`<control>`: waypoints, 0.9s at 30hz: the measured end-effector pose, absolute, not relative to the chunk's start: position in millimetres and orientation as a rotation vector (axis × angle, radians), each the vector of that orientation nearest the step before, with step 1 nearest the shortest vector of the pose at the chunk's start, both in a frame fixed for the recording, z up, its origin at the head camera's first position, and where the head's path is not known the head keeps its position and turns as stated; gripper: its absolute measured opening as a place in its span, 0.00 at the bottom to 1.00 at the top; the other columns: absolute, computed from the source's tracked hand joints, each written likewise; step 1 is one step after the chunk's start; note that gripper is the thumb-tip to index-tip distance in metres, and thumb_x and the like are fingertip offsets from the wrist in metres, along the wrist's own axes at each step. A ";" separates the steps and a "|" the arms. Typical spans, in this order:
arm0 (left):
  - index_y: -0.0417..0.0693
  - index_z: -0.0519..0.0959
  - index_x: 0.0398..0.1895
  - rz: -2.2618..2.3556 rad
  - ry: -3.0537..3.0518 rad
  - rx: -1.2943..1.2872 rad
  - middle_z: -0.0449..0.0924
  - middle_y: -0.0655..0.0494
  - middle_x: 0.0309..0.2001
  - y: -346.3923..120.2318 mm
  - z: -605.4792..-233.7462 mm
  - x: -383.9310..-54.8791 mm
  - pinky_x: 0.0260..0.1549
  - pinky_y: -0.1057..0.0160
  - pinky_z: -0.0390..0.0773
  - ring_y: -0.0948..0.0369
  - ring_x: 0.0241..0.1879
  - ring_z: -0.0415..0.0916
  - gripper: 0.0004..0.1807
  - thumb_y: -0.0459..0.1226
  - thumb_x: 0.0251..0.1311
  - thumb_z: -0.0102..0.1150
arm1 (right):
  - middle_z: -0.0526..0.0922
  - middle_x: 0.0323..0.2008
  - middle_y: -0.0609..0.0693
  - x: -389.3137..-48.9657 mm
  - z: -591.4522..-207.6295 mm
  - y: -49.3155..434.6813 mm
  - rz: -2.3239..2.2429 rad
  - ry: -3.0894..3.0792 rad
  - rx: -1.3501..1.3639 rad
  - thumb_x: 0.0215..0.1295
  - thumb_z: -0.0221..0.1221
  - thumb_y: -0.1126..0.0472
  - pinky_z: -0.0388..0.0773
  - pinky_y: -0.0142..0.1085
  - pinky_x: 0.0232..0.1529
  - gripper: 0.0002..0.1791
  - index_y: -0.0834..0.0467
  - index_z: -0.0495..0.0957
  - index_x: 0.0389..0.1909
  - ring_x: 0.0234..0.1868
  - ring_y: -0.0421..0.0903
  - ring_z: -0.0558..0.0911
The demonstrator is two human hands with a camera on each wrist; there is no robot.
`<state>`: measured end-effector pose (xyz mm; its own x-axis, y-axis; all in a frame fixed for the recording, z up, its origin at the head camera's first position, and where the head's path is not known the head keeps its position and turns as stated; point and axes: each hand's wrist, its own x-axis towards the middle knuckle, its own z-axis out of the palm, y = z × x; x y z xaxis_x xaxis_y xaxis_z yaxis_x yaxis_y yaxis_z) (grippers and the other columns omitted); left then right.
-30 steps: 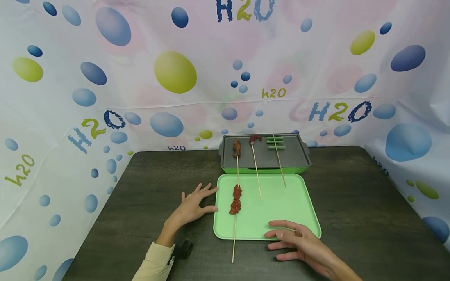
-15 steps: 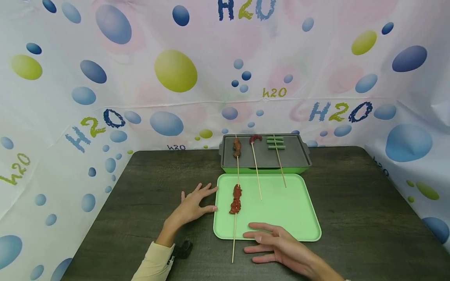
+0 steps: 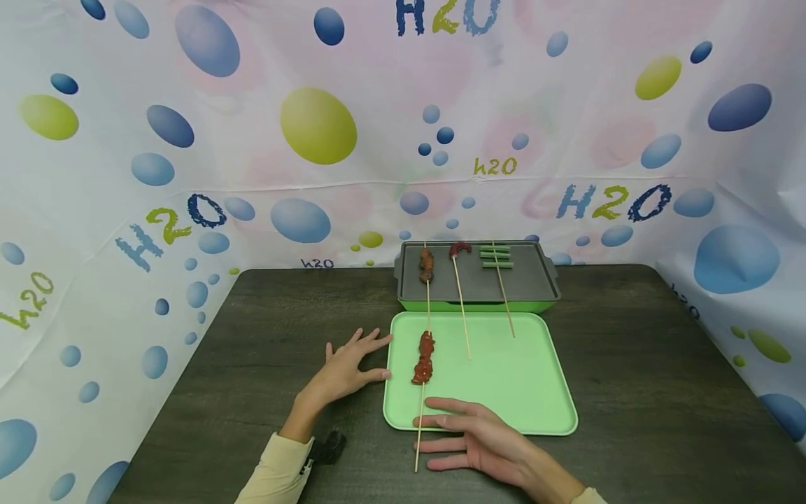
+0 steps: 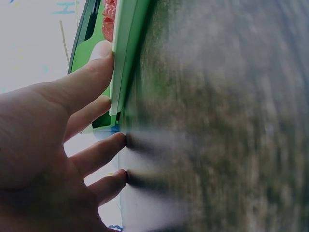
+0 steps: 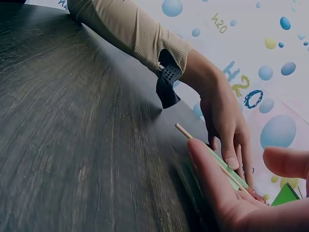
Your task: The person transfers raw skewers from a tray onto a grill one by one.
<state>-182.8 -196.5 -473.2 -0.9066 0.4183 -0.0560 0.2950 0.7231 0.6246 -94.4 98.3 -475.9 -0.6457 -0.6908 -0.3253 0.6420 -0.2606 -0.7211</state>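
A skewer of glossy red meat pieces [image 3: 424, 357] lies along the left side of the light green tray [image 3: 504, 381], its bare stick jutting past the front rim. My left hand [image 3: 343, 371] rests at the tray's left edge, fingers spread; in the left wrist view its thumb [image 4: 100, 50] touches the rim. Over the front rim, my right hand [image 3: 481, 441] reaches leftward with fingers apart, fingertips around the skewer's stick. In the right wrist view the stick [image 5: 183, 130] shows beyond one finger, and thumb and fingers are not closed on it.
Behind the tray stands a grey grill plate [image 3: 535, 280] on a green base. It bears a brown meat skewer [image 3: 427, 264], a dark red curled piece on a stick [image 3: 460, 248] and a green vegetable skewer [image 3: 497, 264]. Their sticks overhang the tray. A patterned curtain [image 3: 315, 126] hangs behind.
My right hand has moved left along the tray's front edge to the stick of the red meat skewer. The left hand and the skewers have stayed in place.
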 end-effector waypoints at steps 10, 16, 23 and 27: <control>0.56 0.69 0.77 0.935 2.733 0.562 0.57 0.44 0.79 -194.4 -472.1 -183.1 0.62 0.18 0.30 0.41 0.80 0.44 0.38 0.50 0.65 0.68 | 0.81 0.59 0.61 -91.7 -477.1 89.0 -2.022 1.261 -0.031 0.77 0.58 0.61 0.83 0.51 0.52 0.38 0.67 0.53 0.79 0.56 0.59 0.84; 0.55 0.69 0.77 0.933 2.740 0.555 0.58 0.44 0.78 -194.0 -471.6 -182.0 0.62 0.17 0.30 0.40 0.79 0.44 0.38 0.49 0.65 0.69 | 0.85 0.50 0.57 -91.2 -477.0 84.1 -2.026 1.384 0.022 0.72 0.63 0.62 0.86 0.46 0.43 0.36 0.65 0.60 0.77 0.48 0.53 0.88; 0.56 0.69 0.77 0.939 2.737 0.560 0.58 0.44 0.78 -193.9 -470.1 -180.9 0.61 0.17 0.31 0.40 0.79 0.45 0.38 0.49 0.64 0.69 | 0.86 0.47 0.53 -89.2 -475.9 87.0 -2.033 1.432 0.053 0.71 0.65 0.62 0.87 0.43 0.39 0.36 0.63 0.64 0.76 0.45 0.50 0.88; 0.56 0.69 0.77 0.937 2.739 0.560 0.58 0.44 0.78 -194.5 -470.6 -181.2 0.61 0.17 0.30 0.40 0.79 0.45 0.38 0.49 0.64 0.69 | 0.86 0.48 0.53 -87.0 -475.7 91.3 -2.031 1.460 0.048 0.71 0.65 0.61 0.87 0.43 0.39 0.36 0.63 0.64 0.76 0.45 0.50 0.88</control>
<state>-181.2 -194.5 -470.6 -0.9099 0.4108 -0.0585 0.2889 0.7284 0.6213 -87.0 91.3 -475.7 -0.8015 -0.4646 -0.3764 0.5047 -0.1882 -0.8425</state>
